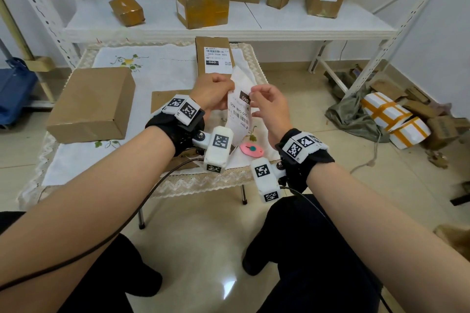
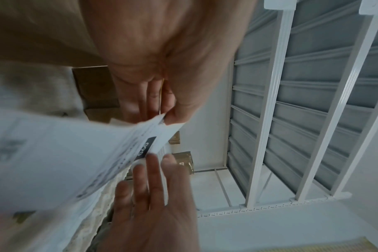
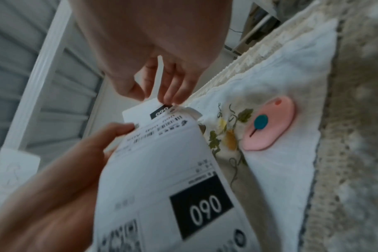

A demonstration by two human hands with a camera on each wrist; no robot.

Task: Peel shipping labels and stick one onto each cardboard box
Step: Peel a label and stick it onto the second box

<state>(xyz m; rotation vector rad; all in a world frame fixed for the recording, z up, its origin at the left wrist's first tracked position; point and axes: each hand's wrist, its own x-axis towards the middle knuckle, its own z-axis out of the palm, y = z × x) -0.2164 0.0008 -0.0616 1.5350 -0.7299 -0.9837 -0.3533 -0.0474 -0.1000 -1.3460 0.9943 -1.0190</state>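
Note:
Above the table I hold a strip of white shipping labels [image 1: 240, 115] printed "060". My left hand [image 1: 230, 89] grips its upper left edge, pinching the paper [image 2: 65, 153] between thumb and fingers. My right hand [image 1: 253, 95] pinches the top corner of a label [image 3: 160, 110], where a curled edge is lifting from the strip. Behind the hands stands a tall cardboard box [image 1: 203, 63] with a label [image 1: 215, 60] on its face. A plain brown box [image 1: 91, 104] sits on the table's left, with no label showing.
A pink oval tool [image 1: 251, 149] with a teal button lies on the embroidered tablecloth [image 1: 157, 68] under the strip. A flat cardboard piece [image 1: 165, 99] lies beneath my left wrist. Several boxes [image 1: 202, 6] stand on the white shelf behind. More parcels [image 1: 396, 119] are piled on the floor right.

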